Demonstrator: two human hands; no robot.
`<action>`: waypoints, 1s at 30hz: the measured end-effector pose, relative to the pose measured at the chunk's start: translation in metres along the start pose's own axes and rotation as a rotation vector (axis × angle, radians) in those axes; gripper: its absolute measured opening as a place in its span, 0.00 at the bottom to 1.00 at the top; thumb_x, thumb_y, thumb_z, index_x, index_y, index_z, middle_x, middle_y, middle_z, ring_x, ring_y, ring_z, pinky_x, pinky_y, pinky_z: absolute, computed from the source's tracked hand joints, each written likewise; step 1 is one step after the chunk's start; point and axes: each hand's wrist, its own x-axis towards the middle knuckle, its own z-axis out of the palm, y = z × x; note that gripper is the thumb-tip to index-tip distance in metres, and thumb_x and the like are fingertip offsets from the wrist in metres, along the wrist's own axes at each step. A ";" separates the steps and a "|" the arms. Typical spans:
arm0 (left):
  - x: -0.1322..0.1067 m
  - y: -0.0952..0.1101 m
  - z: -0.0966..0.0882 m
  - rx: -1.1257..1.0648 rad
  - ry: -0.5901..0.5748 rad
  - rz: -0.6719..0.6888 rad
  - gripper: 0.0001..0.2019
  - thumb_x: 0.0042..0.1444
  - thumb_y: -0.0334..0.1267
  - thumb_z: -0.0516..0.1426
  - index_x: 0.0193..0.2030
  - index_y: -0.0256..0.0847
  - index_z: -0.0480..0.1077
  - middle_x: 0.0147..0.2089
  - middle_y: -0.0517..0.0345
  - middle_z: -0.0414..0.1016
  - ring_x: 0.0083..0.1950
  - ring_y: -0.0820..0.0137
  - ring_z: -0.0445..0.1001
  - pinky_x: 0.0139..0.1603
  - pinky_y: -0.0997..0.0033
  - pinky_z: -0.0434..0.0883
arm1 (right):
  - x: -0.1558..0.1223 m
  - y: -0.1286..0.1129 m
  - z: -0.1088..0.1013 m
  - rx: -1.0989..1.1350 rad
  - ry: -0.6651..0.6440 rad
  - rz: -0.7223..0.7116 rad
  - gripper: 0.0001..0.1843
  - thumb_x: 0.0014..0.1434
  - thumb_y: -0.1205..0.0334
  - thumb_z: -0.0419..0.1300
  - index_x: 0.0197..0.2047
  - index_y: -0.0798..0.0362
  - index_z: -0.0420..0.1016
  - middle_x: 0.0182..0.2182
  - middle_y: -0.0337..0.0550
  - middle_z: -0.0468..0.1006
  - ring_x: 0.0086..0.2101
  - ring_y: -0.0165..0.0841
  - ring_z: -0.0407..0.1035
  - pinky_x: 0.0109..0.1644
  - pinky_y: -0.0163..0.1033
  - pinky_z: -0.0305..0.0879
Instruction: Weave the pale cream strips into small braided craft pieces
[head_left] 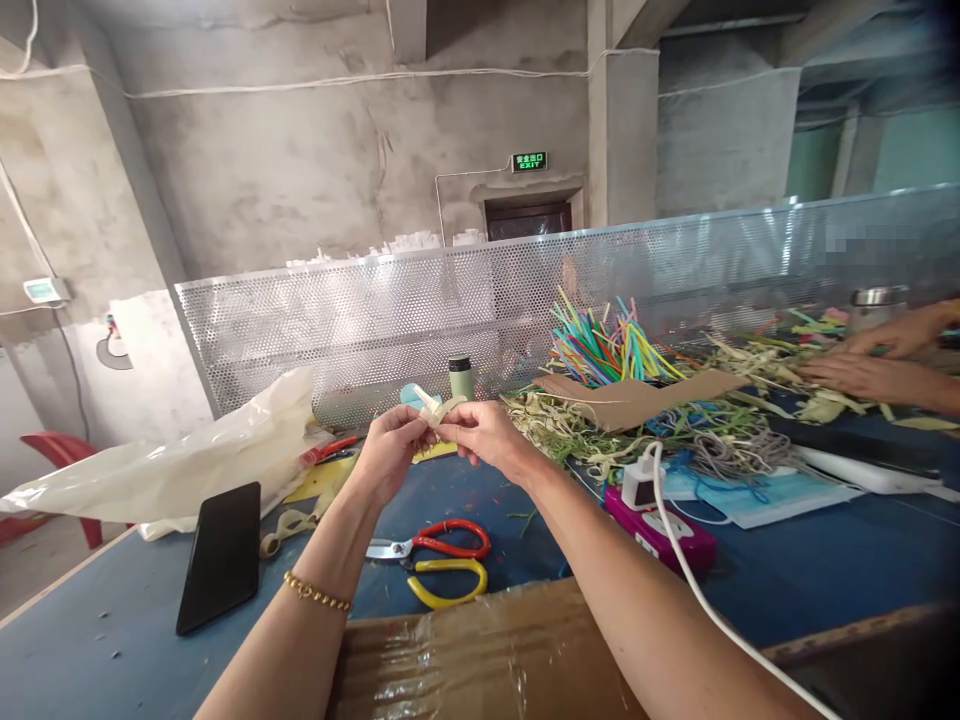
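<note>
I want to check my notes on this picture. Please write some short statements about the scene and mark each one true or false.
1. The left hand and the right hand both pinch a pale strip above the blue table. True.
2. The right hand holds the scissors. False: they lie on the table, below the hands.
3. A black phone lies on the table, left of the left forearm. True.
4. The left wrist is bare. False: it wears a gold bracelet.
5. Another person's hands show at the far right. True.
</note>
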 end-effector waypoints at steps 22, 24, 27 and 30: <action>0.000 0.001 0.003 0.033 -0.030 0.031 0.06 0.44 0.32 0.58 0.22 0.38 0.64 0.23 0.60 0.66 0.23 0.77 0.63 0.26 0.73 0.58 | -0.001 -0.004 0.001 0.048 -0.020 0.070 0.07 0.55 0.61 0.61 0.28 0.54 0.71 0.17 0.36 0.70 0.17 0.26 0.62 0.19 0.32 0.58; 0.000 -0.001 0.002 0.045 -0.032 0.056 0.07 0.45 0.31 0.58 0.22 0.39 0.62 0.22 0.62 0.64 0.23 0.77 0.62 0.26 0.73 0.58 | -0.002 -0.007 0.003 0.129 -0.046 0.094 0.04 0.52 0.62 0.62 0.30 0.54 0.72 0.19 0.37 0.71 0.19 0.27 0.65 0.20 0.32 0.61; 0.001 -0.004 0.000 0.070 -0.034 0.085 0.07 0.46 0.30 0.57 0.22 0.39 0.61 0.21 0.63 0.63 0.23 0.77 0.61 0.26 0.74 0.57 | -0.004 -0.012 0.003 0.246 -0.055 0.139 0.06 0.50 0.65 0.62 0.34 0.55 0.75 0.25 0.40 0.75 0.23 0.27 0.68 0.23 0.32 0.63; 0.000 -0.006 0.000 0.097 -0.022 0.102 0.07 0.47 0.29 0.56 0.23 0.40 0.62 0.21 0.63 0.63 0.23 0.77 0.61 0.27 0.73 0.57 | -0.005 -0.016 0.006 0.322 -0.046 0.142 0.07 0.51 0.62 0.62 0.34 0.55 0.76 0.28 0.43 0.76 0.26 0.28 0.69 0.26 0.32 0.63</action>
